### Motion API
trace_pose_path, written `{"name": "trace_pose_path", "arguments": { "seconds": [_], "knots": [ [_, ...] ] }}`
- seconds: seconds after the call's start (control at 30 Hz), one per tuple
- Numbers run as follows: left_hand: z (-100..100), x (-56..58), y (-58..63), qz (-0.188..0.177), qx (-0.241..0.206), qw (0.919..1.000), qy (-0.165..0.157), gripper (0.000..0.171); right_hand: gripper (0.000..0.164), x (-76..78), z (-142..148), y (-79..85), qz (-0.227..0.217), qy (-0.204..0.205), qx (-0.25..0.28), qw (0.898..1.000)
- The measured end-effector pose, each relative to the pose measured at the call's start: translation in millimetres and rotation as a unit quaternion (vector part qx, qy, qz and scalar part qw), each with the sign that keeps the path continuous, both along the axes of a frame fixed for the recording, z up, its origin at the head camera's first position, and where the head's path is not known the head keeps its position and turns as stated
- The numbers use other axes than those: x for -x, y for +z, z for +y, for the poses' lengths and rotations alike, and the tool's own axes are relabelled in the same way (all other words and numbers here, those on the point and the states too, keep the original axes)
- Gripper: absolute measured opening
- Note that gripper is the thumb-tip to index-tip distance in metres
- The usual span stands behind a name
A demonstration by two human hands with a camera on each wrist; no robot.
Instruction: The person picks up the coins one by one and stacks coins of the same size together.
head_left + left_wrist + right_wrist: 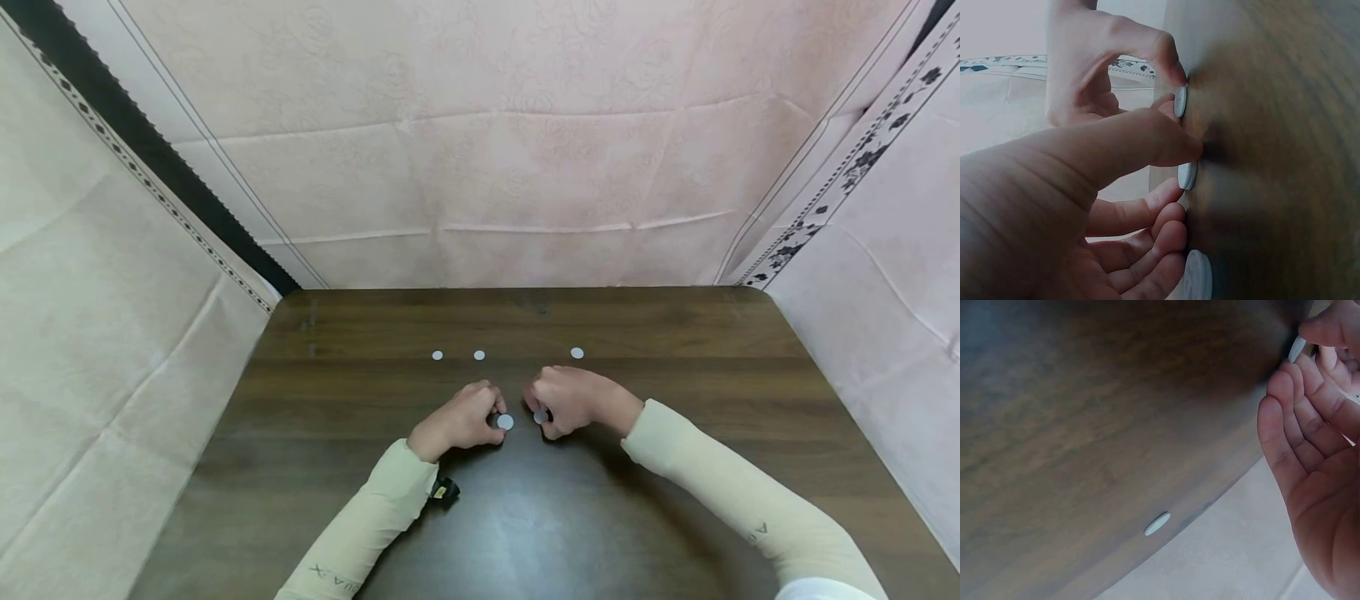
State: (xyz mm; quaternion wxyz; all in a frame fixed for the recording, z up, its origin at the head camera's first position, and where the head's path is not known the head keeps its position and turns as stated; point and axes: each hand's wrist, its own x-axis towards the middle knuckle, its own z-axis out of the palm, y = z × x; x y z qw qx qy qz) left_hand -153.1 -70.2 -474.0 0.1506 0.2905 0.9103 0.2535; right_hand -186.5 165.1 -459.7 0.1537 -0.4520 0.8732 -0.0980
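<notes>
Low over the wooden table, my left hand [467, 418] has its thumb and index finger at opposite edges of a flat white disc [506, 422]. The left wrist view shows this disc [1187, 177] right at the tabletop, partly hidden by the thumb. Just to the right, my right hand [576, 400] pinches a second white disc [541, 415] between thumb and index finger. That disc [1297, 349] also appears in the right wrist view, close to the wood, with the other fingers curled beside it. A small gap separates the two hands.
Beyond the hands, two white discs lie at the left, one outer [437, 356] and one inner [479, 355], and another disc [577, 353] lies at the right. The dark wooden table [337, 375] ends at a pale cloth backdrop [525, 183]; cloths also hang at both sides.
</notes>
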Motion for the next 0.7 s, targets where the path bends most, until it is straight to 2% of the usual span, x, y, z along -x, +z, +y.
{"name": "trace_pose_path", "arguments": {
  "seconds": [0.27,0.57,0.7],
  "knots": [
    [0.3,-2.1,0.5,0.000,0.007,0.9999,0.008,0.020,0.010,-3.8,5.0,-3.8,-0.010,-0.005,0.019,1.000],
    [10.7,-3.2,1.1,0.046,0.025,0.9986,-0.006,0.030,0.009,-6.7,8.1,-3.2,-0.033,-0.008,0.058,0.998],
    [18.6,-1.9,0.8,0.047,0.029,0.9984,-0.014,0.031,0.010,-7.1,8.9,-2.8,-0.047,-0.019,0.062,0.997]
  ]
}}
